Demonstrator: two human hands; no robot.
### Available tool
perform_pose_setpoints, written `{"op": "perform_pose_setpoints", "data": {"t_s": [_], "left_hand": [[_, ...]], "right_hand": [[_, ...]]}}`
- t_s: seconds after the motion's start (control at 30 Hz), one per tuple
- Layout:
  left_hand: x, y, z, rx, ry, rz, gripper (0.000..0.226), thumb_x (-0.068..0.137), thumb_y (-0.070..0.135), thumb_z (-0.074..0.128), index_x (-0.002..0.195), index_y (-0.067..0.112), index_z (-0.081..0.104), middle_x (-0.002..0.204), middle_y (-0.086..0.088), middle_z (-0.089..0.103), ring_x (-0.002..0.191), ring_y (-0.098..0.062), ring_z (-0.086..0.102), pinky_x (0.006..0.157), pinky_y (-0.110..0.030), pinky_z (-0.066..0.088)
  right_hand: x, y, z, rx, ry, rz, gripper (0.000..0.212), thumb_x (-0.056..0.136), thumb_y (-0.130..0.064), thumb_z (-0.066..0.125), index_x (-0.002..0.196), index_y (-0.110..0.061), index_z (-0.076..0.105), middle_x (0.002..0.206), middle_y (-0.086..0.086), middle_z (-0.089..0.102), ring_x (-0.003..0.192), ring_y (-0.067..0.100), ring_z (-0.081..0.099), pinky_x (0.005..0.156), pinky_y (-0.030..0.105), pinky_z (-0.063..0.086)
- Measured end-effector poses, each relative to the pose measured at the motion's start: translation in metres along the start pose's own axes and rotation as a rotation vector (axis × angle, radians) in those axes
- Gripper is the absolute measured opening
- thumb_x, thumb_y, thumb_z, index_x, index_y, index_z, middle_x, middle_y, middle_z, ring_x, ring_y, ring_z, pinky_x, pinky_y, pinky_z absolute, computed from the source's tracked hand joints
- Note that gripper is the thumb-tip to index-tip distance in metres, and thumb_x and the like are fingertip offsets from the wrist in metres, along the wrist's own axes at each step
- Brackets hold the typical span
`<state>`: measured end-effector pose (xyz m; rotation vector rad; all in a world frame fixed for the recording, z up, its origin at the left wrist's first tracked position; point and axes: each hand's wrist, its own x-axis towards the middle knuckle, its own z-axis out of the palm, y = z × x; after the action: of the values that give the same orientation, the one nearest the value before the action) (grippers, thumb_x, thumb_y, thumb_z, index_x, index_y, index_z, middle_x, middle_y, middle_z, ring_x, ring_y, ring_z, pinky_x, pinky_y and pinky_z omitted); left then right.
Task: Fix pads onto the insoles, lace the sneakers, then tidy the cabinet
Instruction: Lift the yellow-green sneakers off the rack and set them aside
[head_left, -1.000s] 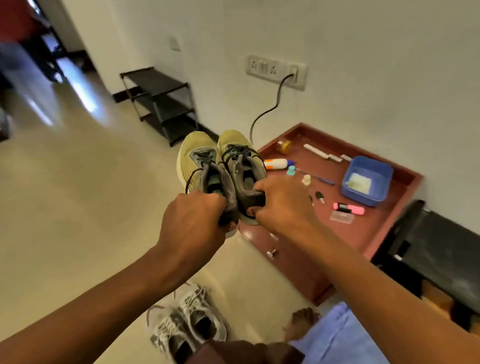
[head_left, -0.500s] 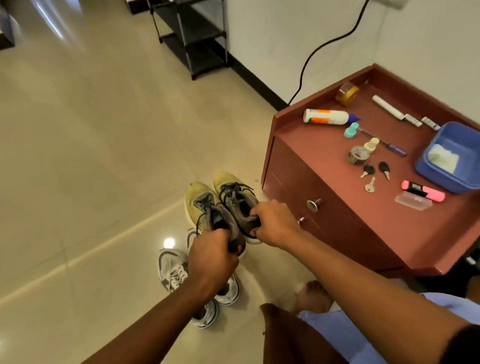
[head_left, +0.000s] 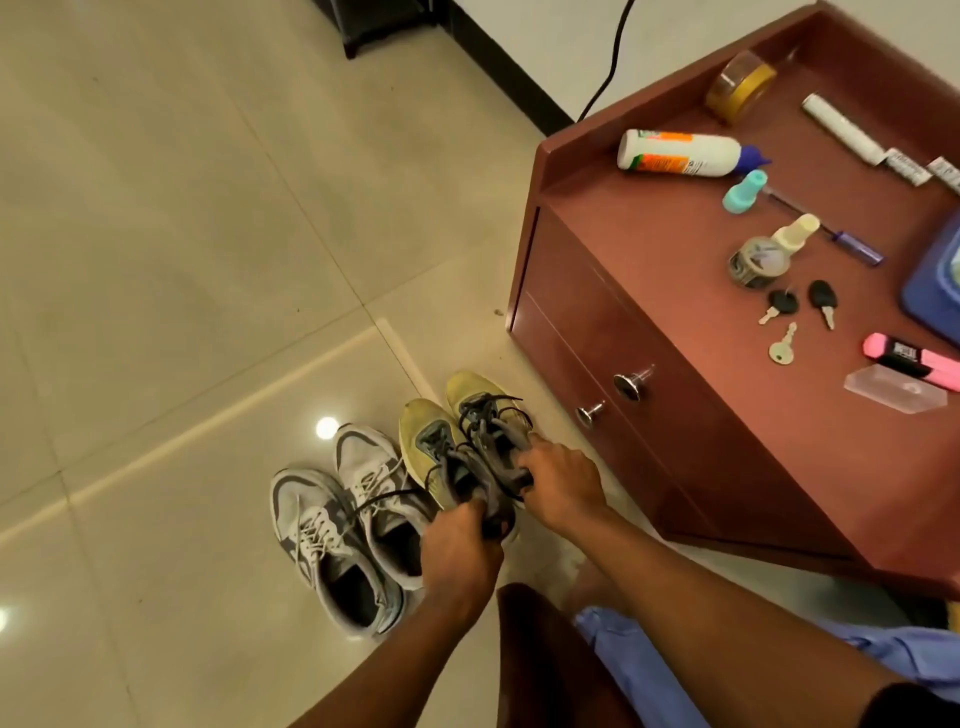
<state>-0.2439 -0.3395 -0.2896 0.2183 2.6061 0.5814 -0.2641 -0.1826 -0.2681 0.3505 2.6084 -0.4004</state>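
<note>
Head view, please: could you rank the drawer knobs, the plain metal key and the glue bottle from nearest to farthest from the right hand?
Measured from the right hand:
1. Drawer knobs, on the cabinet front just beyond the hand.
2. Plain metal key, lying on the cabinet top, farther right.
3. Glue bottle, on its side near the cabinet top's far left corner.
</note>
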Motion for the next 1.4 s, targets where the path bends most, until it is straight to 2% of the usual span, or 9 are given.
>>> {"op": "perform_pose_setpoints", "data": {"t_s": [0.3,0.37,0.47,0.6,0.73,0.87,1.13,1.3,1.4], "left_hand": [[0.015,-0.012,0.049,-0.047,-0.101,-0.181,0.021,0.082,0.008,0.060,0.096,0.017,0.072,0.093,-0.008,0.073,0.087,-0.031,0.069,0.068,-0.037,0.053],[0.017,-0.016,0.056,-0.067,-0.118,-0.218,0.026,0.082,0.007,0.060,0.102,0.018,0.072,0.099,-0.009,0.073,0.092,-0.032,0.070,0.074,-0.038,0.056],[0.023,-0.022,0.061,-0.139,-0.144,-0.256,0.032,0.081,0.009,0.065,0.111,0.017,0.072,0.107,-0.010,0.073,0.102,-0.034,0.069,0.081,-0.039,0.056],[0.033,-0.024,0.060,-0.249,-0.275,-0.292,0.049,0.082,0.008,0.069,0.130,0.015,0.065,0.124,-0.010,0.066,0.116,-0.033,0.064,0.085,-0.031,0.050],[0.037,-0.024,0.057,-0.331,-0.439,-0.365,0.047,0.072,0.016,0.070,0.119,0.015,0.068,0.115,-0.006,0.070,0.101,-0.027,0.066,0.082,-0.039,0.057],[0.049,-0.045,0.084,-0.285,-0.491,-0.388,0.061,0.058,0.029,0.065,0.118,0.021,0.065,0.120,-0.007,0.064,0.104,-0.028,0.066,0.091,-0.045,0.059],[0.045,-0.024,0.064,-0.123,-0.496,-0.330,0.044,0.077,0.023,0.067,0.121,0.019,0.062,0.128,-0.011,0.058,0.104,-0.030,0.064,0.088,-0.041,0.059],[0.040,-0.017,0.047,0.017,-0.520,-0.211,0.054,0.089,0.024,0.065,0.141,0.018,0.052,0.144,-0.012,0.052,0.120,-0.032,0.061,0.091,-0.034,0.053],[0.042,-0.006,0.022,0.055,-0.514,-0.134,0.051,0.091,0.032,0.063,0.139,0.023,0.051,0.139,-0.007,0.058,0.122,-0.030,0.060,0.097,-0.036,0.053]], "right_hand": [[0.023,0.024,0.058,0.076,-0.146,0.037,0.028,0.096,-0.014,0.061,0.123,-0.014,0.066,0.148,0.010,0.045,0.119,0.034,0.059,0.092,0.035,0.050],[0.025,0.025,0.064,0.099,-0.184,0.045,0.040,0.099,-0.019,0.056,0.139,-0.019,0.056,0.149,0.010,0.046,0.113,0.031,0.060,0.083,0.034,0.048],[0.032,0.027,0.074,0.201,-0.143,0.121,0.056,0.098,-0.026,0.053,0.151,-0.035,0.038,0.123,0.007,0.059,0.087,0.022,0.060,0.063,0.031,0.038],[0.031,0.022,0.084,0.279,-0.275,0.127,0.043,0.093,-0.016,0.065,0.135,-0.015,0.056,0.146,0.015,0.040,0.122,0.035,0.054,0.088,0.030,0.046],[0.029,0.021,0.082,0.310,-0.366,0.179,0.045,0.095,-0.012,0.064,0.139,-0.012,0.055,0.170,0.014,0.010,0.146,0.037,0.039,0.115,0.038,0.040],[0.029,0.022,0.078,0.294,-0.403,0.173,0.050,0.096,-0.012,0.064,0.145,-0.014,0.051,0.172,0.011,-0.002,0.150,0.036,0.034,0.118,0.041,0.037],[0.025,0.016,0.067,0.235,-0.392,0.168,0.042,0.095,-0.012,0.065,0.135,-0.012,0.054,0.171,0.007,0.005,0.134,0.036,0.051,0.104,0.041,0.049],[0.018,0.017,0.051,0.205,-0.370,0.129,0.037,0.096,-0.016,0.065,0.131,-0.013,0.054,0.159,0.009,0.026,0.123,0.036,0.054,0.098,0.042,0.049],[0.012,0.017,0.028,0.175,-0.349,0.091,0.040,0.098,-0.023,0.064,0.134,-0.013,0.051,0.150,0.011,0.036,0.128,0.037,0.051,0.102,0.044,0.047]]}}
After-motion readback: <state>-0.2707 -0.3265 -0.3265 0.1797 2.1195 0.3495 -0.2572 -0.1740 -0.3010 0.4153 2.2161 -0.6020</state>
